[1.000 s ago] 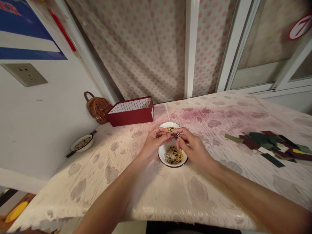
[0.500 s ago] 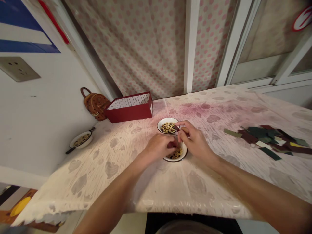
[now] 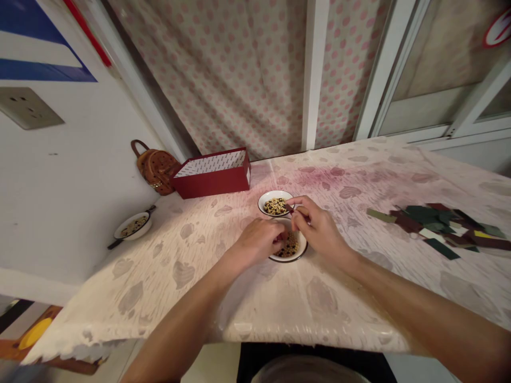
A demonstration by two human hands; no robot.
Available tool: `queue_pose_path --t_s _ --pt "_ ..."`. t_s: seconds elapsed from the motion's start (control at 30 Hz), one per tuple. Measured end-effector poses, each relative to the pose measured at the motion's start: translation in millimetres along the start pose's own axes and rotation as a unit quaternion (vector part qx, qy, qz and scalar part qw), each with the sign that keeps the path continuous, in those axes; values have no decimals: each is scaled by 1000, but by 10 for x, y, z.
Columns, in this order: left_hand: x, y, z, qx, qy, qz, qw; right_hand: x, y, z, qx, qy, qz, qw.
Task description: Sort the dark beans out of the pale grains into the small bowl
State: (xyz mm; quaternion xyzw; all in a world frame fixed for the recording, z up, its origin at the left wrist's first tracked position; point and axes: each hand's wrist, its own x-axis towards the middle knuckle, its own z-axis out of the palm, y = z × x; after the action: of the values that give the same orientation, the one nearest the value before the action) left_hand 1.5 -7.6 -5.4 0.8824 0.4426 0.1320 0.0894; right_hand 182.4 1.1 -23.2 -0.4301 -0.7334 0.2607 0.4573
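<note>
Two bowls lie before the slightly parted hands: the left hand curled over the nearer bowl, the right hand pinching a dark scrap (too small to name) at the farther bowl's edge.

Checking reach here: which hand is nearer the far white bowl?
Right. The right hand has its fingertips at the far white bowl's right rim; the left hand lies further off, nearer the viewer, over the near bowl.
</note>
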Motion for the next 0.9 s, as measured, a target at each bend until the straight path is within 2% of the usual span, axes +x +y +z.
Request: queue_pose_path --t_s 0.23,0.33,0.67,0.9 --pt "-11 -36 5 -47 24 15 998 1 29 25 1 -5 8 1000" --pt "-7 -28 4 -69 32 2 997 7 44 32 -4 2 11 1000" --pt "9 15 12 12 13 -39 999 6 85 50 -2 -2 12 1000" --pt "10 -42 -42 -10 41 -46 998 -8 47 40 7 -3 6 1000"
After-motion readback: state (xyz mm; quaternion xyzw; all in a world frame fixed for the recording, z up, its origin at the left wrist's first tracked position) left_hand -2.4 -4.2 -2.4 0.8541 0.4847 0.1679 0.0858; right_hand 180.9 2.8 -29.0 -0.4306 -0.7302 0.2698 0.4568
